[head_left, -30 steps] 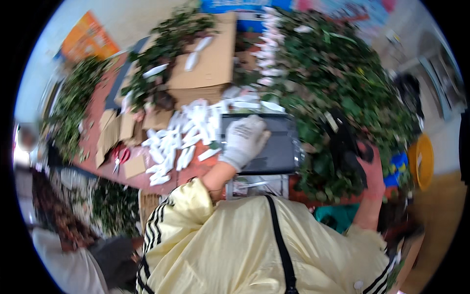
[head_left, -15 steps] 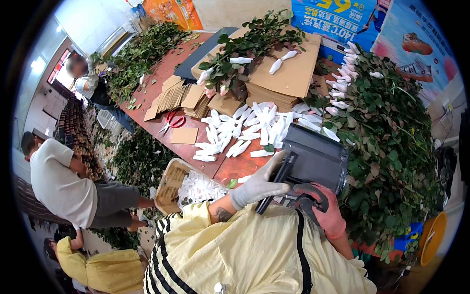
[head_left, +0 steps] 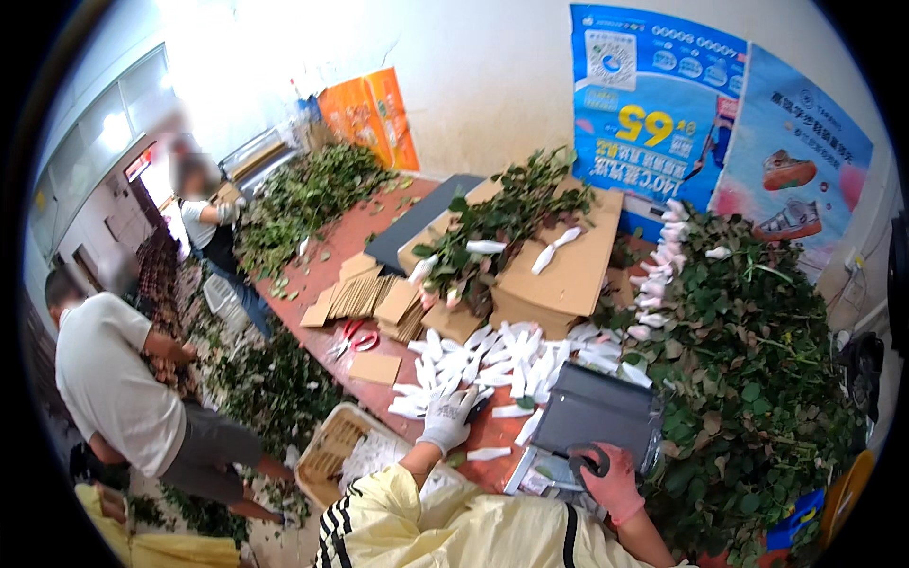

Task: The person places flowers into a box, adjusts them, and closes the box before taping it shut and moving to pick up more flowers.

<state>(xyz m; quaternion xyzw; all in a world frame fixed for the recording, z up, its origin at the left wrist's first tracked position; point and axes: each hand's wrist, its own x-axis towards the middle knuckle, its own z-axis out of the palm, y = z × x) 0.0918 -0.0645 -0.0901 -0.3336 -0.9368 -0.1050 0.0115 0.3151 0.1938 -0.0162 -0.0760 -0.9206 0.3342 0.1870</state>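
Observation:
My left hand (head_left: 447,421), in a white glove, reaches over the table's front edge beside a pile of white mesh-like sleeves (head_left: 516,355). Its fingers bend round a black bar-shaped tool (head_left: 481,407), mostly hidden by the glove. To the right, my right hand (head_left: 611,478) wears a pink-red glove with dark finger ends. Its fingers are curled at the near edge of a dark grey flat box (head_left: 592,412); what they hold, if anything, is hidden. Clear plastic (head_left: 544,473) shows at the box's near left corner.
Brown cardboard sheets (head_left: 559,256) bear leafy rose stems (head_left: 516,213). Red-handled scissors (head_left: 358,341) lie by small cardboard pieces (head_left: 374,367). A heap of roses (head_left: 748,379) fills the right side. A tan basket (head_left: 322,450) stands at the near left. Co-workers (head_left: 123,379) are at left.
My left hand has moved left and away from the box, taking the black bar-shaped tool toward the white sleeves. My right hand stays by the box. The view has tilted up.

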